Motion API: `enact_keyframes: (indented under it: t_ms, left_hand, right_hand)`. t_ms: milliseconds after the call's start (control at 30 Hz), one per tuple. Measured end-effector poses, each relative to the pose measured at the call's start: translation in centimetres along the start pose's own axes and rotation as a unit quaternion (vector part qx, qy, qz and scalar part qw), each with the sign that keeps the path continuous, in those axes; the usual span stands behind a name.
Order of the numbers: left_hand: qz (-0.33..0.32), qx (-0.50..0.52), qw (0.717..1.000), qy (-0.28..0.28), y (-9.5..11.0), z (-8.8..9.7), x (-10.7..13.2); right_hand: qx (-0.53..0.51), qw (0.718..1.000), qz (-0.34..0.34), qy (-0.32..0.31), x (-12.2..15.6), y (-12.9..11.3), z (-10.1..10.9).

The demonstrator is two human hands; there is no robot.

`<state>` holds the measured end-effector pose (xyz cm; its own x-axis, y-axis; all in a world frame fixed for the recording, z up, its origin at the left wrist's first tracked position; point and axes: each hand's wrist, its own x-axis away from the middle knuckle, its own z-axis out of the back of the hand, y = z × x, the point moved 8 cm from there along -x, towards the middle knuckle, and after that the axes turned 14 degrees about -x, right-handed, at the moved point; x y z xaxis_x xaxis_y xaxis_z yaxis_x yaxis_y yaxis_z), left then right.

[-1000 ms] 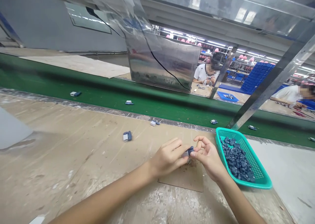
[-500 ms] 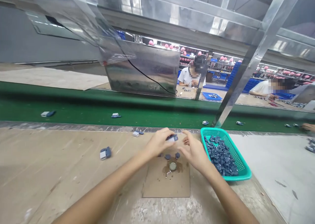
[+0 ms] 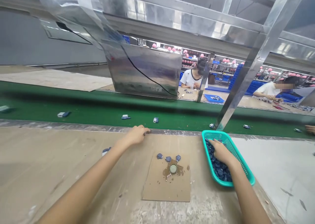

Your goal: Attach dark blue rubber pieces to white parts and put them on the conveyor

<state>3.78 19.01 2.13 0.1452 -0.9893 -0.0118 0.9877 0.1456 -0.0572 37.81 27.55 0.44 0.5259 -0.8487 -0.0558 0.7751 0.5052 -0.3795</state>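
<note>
My left hand [image 3: 136, 135] is low over the table by the belt's near edge. Its fingers are bent together, with one pointing right, and whatever lies under them is hidden. Inside the green basket [image 3: 246, 171], my right hand [image 3: 222, 151] reaches with fingers apart onto a heap of small dark blue plastic pieces [image 3: 222, 172]. Between my arms lies a cardboard square [image 3: 167, 191], bearing a round metal cap [image 3: 173, 168] amid a brown wet stain. Several dark blue pieces [image 3: 168, 159] sit along its far side. My left forearm partly covers a blue-and-white plastic part [image 3: 106, 150].
A green conveyor belt [image 3: 98, 109] crosses beyond the table, carrying several blue-and-white parts [image 3: 156, 120]. A slanted metal post [image 3: 236, 94] stands behind the basket. Two people work across the belt, and another person's hand [image 3: 310, 129] shows at the right edge.
My hands have separated: the left went leftward to where a blue-and-white part lay, the right into the basket. A blue-and-white part now rides the belt near the middle, and another dark piece shows by the cardboard.
</note>
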Motion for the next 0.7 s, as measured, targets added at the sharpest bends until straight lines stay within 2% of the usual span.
enact_keyframes:
  t_ms: [67,133,333,433,533,567,600,633,700]
  left_hand:
    - [-0.024,0.015,1.000,-0.012,-0.6,-0.3,1.4]
    - [-0.030,0.033,0.999,-0.001,-1.0,-0.3,2.4]
    - [0.010,0.130,0.990,0.061,-2.8,-0.2,3.6]
    - [0.042,0.208,0.973,0.085,-3.7,0.0,3.9]
    - [0.073,0.303,0.946,0.093,-3.8,0.2,3.9]
    - [0.077,0.334,0.935,0.092,-3.6,0.3,3.9]
    - [0.077,0.363,0.924,0.091,-3.2,0.5,3.9]
    - [0.075,0.385,0.915,0.090,-2.6,0.7,3.9]
    - [0.063,0.432,0.896,0.079,-1.3,1.2,4.0]
  right_hand:
    - [0.013,1.000,-0.015,-0.001,-0.2,0.6,0.0]
    - [0.024,0.999,-0.030,0.002,-0.5,1.3,0.1]
    - [-0.002,0.997,-0.052,0.052,-1.1,2.3,1.4]
    - [-0.062,0.993,-0.044,0.094,-0.5,1.7,3.1]
    - [-0.147,0.981,-0.026,0.124,0.3,-0.4,4.7]
    - [-0.214,0.969,-0.005,0.125,0.6,-1.8,5.0]
    - [-0.305,0.944,0.023,0.120,1.0,-3.3,5.1]
    - [-0.411,0.904,0.054,0.106,1.3,-5.1,5.1]
    - [-0.593,0.797,0.104,0.054,1.9,-8.8,4.4]
